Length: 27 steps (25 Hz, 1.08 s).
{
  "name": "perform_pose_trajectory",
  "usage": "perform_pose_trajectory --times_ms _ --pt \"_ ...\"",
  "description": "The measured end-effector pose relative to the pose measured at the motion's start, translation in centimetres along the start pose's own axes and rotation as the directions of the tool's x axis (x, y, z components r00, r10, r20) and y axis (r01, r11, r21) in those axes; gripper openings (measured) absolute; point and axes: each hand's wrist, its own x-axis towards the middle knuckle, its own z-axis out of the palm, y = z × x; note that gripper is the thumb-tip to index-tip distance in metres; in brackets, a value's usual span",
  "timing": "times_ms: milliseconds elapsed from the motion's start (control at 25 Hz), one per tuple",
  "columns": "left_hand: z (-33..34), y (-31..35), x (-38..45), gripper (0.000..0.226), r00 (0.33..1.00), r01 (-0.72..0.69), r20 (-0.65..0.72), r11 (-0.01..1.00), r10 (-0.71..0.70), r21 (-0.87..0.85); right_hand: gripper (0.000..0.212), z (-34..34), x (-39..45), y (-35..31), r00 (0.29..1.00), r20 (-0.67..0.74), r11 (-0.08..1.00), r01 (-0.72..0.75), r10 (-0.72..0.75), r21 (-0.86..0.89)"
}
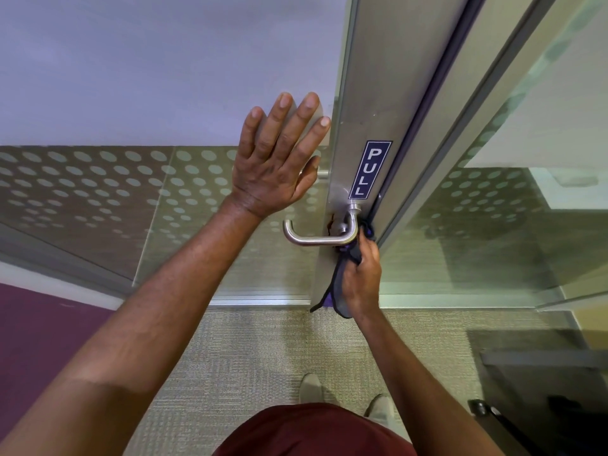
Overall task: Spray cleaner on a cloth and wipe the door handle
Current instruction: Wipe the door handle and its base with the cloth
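A silver lever door handle (316,237) sticks out from the metal door stile (371,103), just below a blue PULL sign (370,169). My right hand (362,274) grips a dark purple-grey cloth (340,284) and holds its top end against the handle's base at the right. The cloth's tail hangs down below my fist. My left hand (279,159) lies flat with spread fingers on the glass door panel, above and left of the handle. No spray bottle is in view.
The glass panel (98,185) carries a band of frosted dots. Another glass pane (526,225) and frame stand to the right. Beige carpet (263,350) lies underfoot, with my two shoes (311,388) near the door and a purple floor area (39,330) at left.
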Motion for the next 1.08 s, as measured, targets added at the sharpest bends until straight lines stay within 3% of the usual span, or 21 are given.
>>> perform_pose_trajectory --times_ms 120,240,360,480,800,960,1080 --pt "-0.2 0.0 0.0 0.067 1.000 0.000 0.003 1.000 0.000 -0.003 0.071 -0.6 0.1 -1.4 0.996 -0.092 0.994 0.020 -0.010 0.105" --pt "-0.3 0.1 0.2 0.066 1.000 -0.003 0.000 1.000 0.003 0.004 0.078 -1.4 0.3 -3.3 0.982 -0.154 0.980 0.131 -0.107 0.153" --pt "-0.3 -0.2 0.1 0.065 1.000 -0.003 0.003 1.000 0.003 0.010 0.091 -2.0 1.3 -4.4 0.949 -0.129 0.950 0.300 -0.288 0.088" --pt "-0.3 -0.2 0.0 0.066 1.000 0.005 0.005 1.000 -0.005 0.012 0.089 -1.9 1.5 -3.4 0.933 -0.088 0.936 0.351 -0.348 0.014" --pt "0.4 0.2 0.3 0.074 1.000 -0.010 -0.015 1.000 0.010 -0.016 0.073 -0.4 0.9 3.1 0.988 0.045 0.988 0.151 -0.150 -0.018" --pt "0.4 0.0 0.1 0.071 1.000 0.001 -0.017 1.000 -0.001 -0.016 0.073 0.1 0.3 4.7 0.993 0.115 0.999 -0.029 0.033 -0.040" --pt "0.3 -0.2 0.1 0.067 1.000 0.005 -0.011 1.000 -0.005 -0.009 0.063 0.3 0.6 4.5 0.977 0.117 0.981 -0.186 0.179 0.054"
